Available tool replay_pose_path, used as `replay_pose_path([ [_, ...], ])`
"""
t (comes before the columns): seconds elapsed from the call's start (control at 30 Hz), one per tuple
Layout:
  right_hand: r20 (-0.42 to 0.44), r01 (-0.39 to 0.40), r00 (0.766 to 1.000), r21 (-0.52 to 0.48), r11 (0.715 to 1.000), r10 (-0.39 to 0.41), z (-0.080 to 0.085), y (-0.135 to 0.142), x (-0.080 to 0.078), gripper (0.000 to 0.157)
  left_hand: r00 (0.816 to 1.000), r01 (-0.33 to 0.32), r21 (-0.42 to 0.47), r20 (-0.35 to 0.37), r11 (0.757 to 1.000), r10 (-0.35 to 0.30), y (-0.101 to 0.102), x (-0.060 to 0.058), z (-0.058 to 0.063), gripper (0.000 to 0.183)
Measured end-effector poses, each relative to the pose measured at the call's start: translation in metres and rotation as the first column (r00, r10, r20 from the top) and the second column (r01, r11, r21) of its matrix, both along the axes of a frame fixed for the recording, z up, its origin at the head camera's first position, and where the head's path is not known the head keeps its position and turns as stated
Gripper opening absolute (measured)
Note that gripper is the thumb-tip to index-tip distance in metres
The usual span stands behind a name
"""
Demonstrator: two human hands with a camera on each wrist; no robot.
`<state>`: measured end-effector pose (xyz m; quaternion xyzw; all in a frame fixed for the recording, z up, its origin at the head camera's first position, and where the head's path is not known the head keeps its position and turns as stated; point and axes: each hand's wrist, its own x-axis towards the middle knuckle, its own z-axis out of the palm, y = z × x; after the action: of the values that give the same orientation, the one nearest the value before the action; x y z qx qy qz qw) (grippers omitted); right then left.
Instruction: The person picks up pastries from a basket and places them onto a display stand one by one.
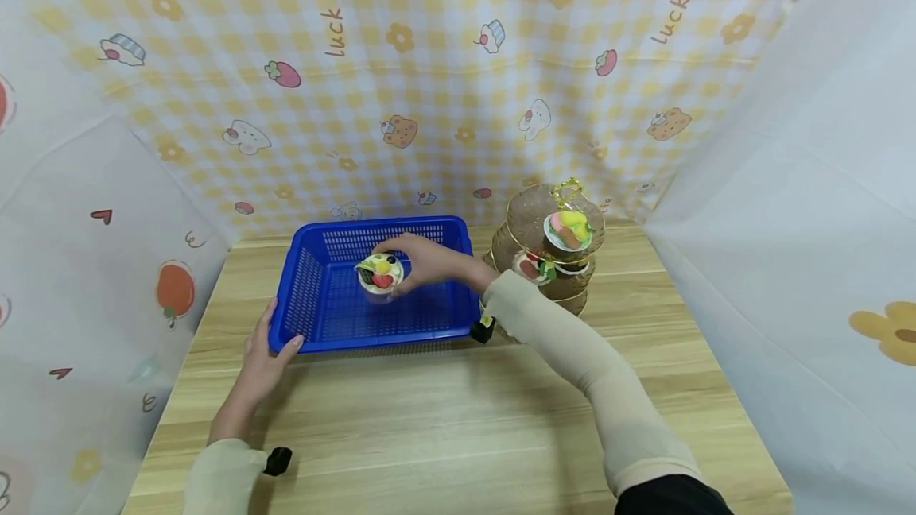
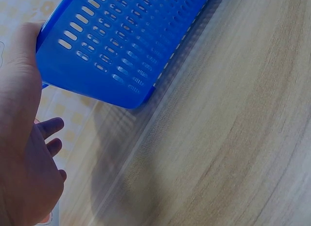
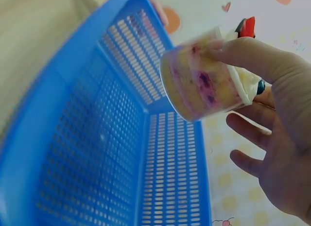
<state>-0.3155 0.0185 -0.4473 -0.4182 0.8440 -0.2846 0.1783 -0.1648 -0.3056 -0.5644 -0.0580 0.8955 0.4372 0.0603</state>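
Observation:
In the head view my right hand (image 1: 429, 259) pinches a small clear cake cup (image 1: 381, 275) between thumb and fingers, over the blue plastic basket (image 1: 386, 338). Cream and fruit pieces, red, yellow and dark, top the cup. Up close in the right wrist view, the cake cup (image 3: 204, 82) has yellow and purple layers and is held clear of the basket's mesh floor (image 3: 92, 138). My left hand (image 1: 265, 352) grips the basket's near left corner; in the left wrist view its thumb (image 2: 28, 43) lies along the basket's rim.
Right of the basket stands a tiered gold-rimmed stand (image 1: 529, 213). A fruit-topped dessert (image 1: 569, 230) sits on its top tier, and more desserts (image 1: 533, 267) lie lower, partly hidden. Beneath everything is a wooden table (image 1: 401, 435); a checked curtain (image 1: 458, 86) hangs behind.

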Motion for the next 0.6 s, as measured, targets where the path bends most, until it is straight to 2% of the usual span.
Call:
replay_pose_path([
  [0.23, -0.042, 0.077, 0.996, -0.085, 0.993, -0.081, 0.000, 0.019, 0.030, 0.075, 1.000, 0.000, -0.002, 0.001, 1.000, 0.000, 0.000, 0.001, -0.002, 0.089],
  [0.6, -0.063, 0.194, 0.975, -0.212, 0.958, -0.212, -0.009, 0.073, 0.088, 0.073, 1.000, 0.003, -0.004, -0.011, 1.000, -0.003, 0.000, 0.000, -0.001, 0.089],
])
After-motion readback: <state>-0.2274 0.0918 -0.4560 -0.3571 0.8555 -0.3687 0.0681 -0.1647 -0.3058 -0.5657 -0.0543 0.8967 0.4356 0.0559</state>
